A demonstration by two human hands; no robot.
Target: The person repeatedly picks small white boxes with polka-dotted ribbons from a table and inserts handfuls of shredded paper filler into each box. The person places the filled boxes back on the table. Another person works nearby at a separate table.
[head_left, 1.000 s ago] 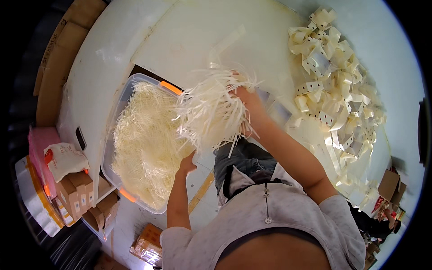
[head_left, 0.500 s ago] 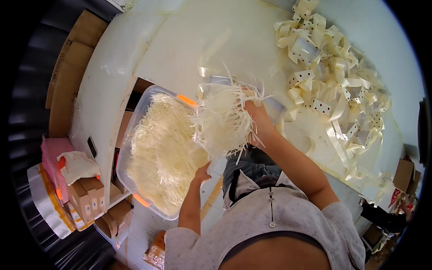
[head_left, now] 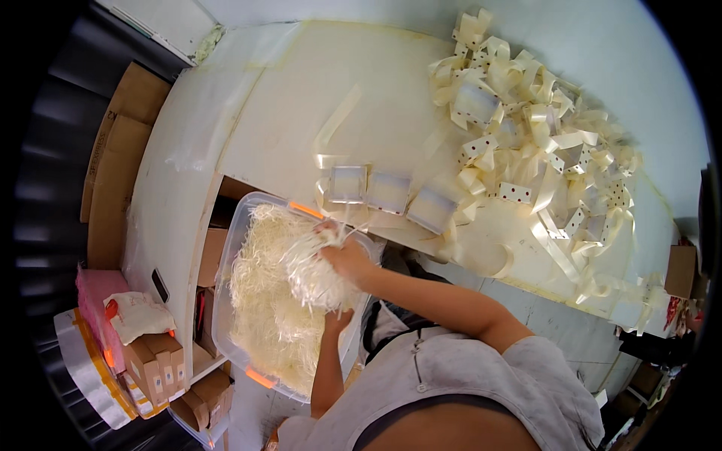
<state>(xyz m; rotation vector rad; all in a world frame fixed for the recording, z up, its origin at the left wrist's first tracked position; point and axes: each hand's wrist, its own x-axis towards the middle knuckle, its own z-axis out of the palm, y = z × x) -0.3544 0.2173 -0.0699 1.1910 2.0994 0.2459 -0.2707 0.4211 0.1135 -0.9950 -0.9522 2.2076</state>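
A clear plastic bin point(head_left: 226, 308) with orange latches holds a heap of cream shredded paper point(head_left: 259, 301). Over its right side, my right hand point(head_left: 350, 259) grips a loose clump of the same shredded paper point(head_left: 312, 274). Just below that clump is my left hand point(head_left: 338, 319), close to the bin's near right side; its fingers are mostly hidden by the strands. Beyond the bin, on the white table point(head_left: 286, 113), three small clear-topped boxes stand in a row: a left box point(head_left: 348, 185), a middle box point(head_left: 389, 192) and a right box point(head_left: 432, 210).
Many dotted boxes tangled with cream ribbon point(head_left: 515, 193) cover the table's right side. One ribbon strip point(head_left: 342, 116) lies behind the row. Tall cardboard sheets point(head_left: 113, 188) lean at the left. A phone point(head_left: 160, 286), a cloth bag point(head_left: 141, 316) and brown cartons point(head_left: 154, 368) are left of the bin.
My right hand has moved left with the clump, from above the small boxes to over the bin. The row of three boxes is now uncovered. My left hand stays close beneath the clump.
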